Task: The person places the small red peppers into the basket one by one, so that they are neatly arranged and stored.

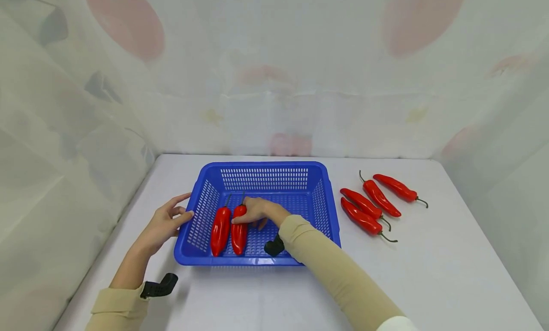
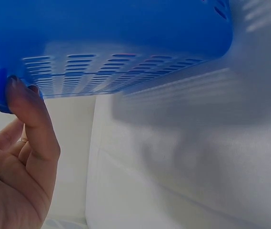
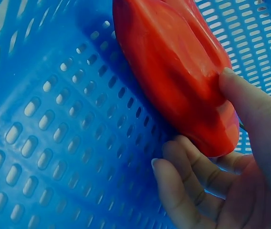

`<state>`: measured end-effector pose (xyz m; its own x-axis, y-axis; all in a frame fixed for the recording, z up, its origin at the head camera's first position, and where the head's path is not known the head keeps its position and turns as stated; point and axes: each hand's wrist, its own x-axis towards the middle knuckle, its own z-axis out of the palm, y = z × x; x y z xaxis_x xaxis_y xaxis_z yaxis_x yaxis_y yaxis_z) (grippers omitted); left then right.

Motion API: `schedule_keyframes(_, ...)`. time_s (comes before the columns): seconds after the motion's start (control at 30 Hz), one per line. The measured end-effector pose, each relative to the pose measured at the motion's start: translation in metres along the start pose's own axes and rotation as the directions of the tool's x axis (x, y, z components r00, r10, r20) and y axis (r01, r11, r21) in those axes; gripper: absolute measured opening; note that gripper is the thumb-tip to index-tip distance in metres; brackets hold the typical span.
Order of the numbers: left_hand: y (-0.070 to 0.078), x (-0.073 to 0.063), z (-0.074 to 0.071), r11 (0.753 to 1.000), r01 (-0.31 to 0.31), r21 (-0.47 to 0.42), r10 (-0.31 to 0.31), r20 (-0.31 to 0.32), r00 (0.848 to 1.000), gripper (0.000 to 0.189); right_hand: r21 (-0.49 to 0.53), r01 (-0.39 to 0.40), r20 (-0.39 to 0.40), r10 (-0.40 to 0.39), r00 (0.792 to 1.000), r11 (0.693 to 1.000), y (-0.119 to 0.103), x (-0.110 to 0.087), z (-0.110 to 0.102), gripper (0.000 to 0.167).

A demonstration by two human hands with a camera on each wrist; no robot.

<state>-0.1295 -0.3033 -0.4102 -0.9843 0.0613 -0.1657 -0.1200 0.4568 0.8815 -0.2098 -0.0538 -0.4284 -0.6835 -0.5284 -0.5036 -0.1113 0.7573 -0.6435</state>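
Observation:
My right hand is inside the blue plastic basket, holding a red chili pepper near its stem end. In the right wrist view the thumb lies along one side of that pepper, with curled fingers on the other side. A second red chili pepper lies just left of it on the basket floor, roughly parallel. At the basket's left side, my left hand grips the rim with thumb and fingers; the left wrist view shows fingertips at the rim's edge.
Several red chili peppers with dark stems lie on the white table, right of the basket. A pale patterned curtain stands behind the table and along both sides.

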Motion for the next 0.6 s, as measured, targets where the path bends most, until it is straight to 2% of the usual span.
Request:
schedule_keyframes(0.13,-0.0007,0.0009,-0.0004,1.0,-0.002,-0.001,0.002,0.002,1.0,0.066,0.001,-0.001,0.007,0.001,1.0,1.0,0.0001,-0.0001,0.0,0.057)
schedule_keyframes(0.6,-0.0004,0.0012,-0.0004,1.0,-0.003,-0.003,0.003,0.007,1.0,0.066,0.037,0.003,0.011,-0.004,1.0,0.999,0.0003,0.0005,-0.0001,0.053)
